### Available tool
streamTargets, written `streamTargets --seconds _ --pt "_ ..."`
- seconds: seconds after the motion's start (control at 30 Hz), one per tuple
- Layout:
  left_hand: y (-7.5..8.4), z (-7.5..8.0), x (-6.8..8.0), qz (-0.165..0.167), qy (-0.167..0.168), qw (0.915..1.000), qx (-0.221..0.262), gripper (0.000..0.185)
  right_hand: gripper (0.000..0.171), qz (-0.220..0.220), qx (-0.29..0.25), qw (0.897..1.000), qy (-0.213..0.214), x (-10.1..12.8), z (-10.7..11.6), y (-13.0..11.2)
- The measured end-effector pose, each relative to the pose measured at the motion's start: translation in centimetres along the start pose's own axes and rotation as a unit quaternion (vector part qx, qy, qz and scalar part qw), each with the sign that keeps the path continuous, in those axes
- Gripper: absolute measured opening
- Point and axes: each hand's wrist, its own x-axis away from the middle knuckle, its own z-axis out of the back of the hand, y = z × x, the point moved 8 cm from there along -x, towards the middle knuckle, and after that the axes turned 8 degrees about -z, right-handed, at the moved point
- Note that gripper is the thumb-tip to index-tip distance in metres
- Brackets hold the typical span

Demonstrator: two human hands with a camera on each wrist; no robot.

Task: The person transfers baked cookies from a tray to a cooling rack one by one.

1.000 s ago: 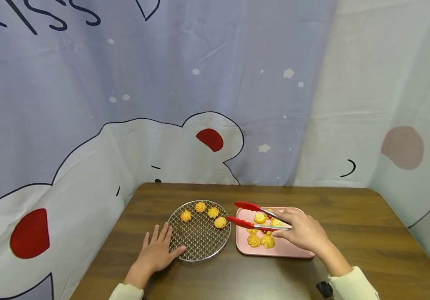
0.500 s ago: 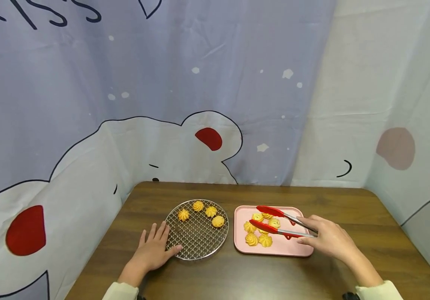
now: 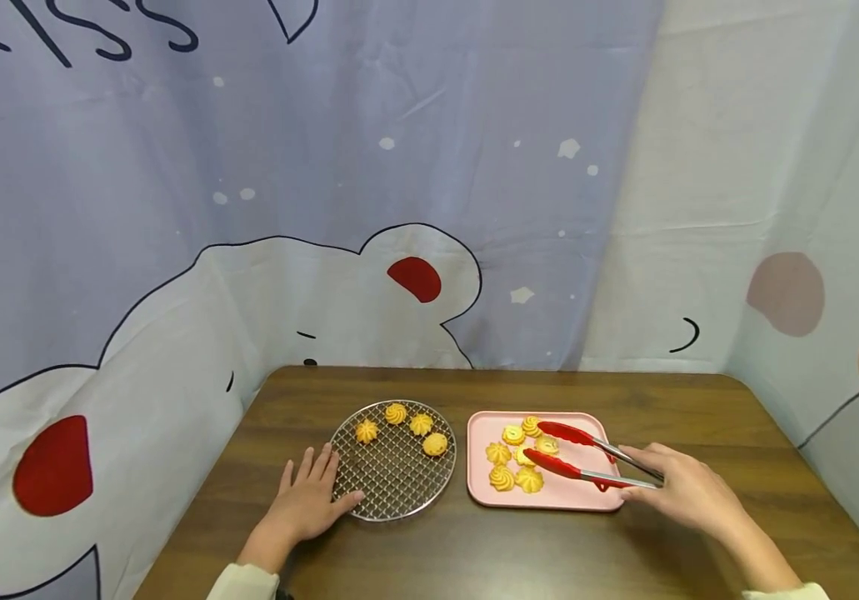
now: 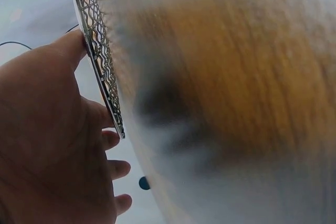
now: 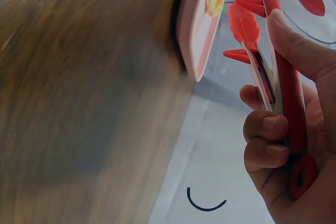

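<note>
My right hand (image 3: 687,487) grips a pair of red-tipped metal tongs (image 5: 289,93), fingers curled round the handle. The two red tips are spread apart over the pink tray (image 3: 579,497), with nothing pinched between them. Several golden piped cookies (image 3: 529,479) lie on the left half of that tray. To the left is a round wire rack (image 3: 397,483) bearing several cookies (image 3: 435,444) along its far and right side. My left hand (image 3: 305,500) lies flat with fingers spread at the rack's left edge, thumb and fingertips touching the rim.
Both the rack and the tray stand on a brown wooden table (image 3: 429,550). A printed curtain (image 3: 534,208) hangs just behind the table's far edge, and another cloth covers the right side.
My right hand has drawn back to the right with the tongs, whose tips moved from the tray's left edge to above its middle. The left hand stays at the rack.
</note>
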Motion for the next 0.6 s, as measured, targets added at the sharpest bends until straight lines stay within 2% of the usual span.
streamTargets --seconds 0.2,0.6 --pt "0.2 0.1 0.0 -0.001 0.003 1.0 0.008 0.095 0.066 -0.003 0.009 1.0 0.002 0.2 0.2 0.9" --pt "-0.3 -0.3 -0.1 0.008 -0.003 0.9999 -0.007 0.093 0.064 -0.018 0.019 1.0 -0.015 0.3 0.1 1.6"
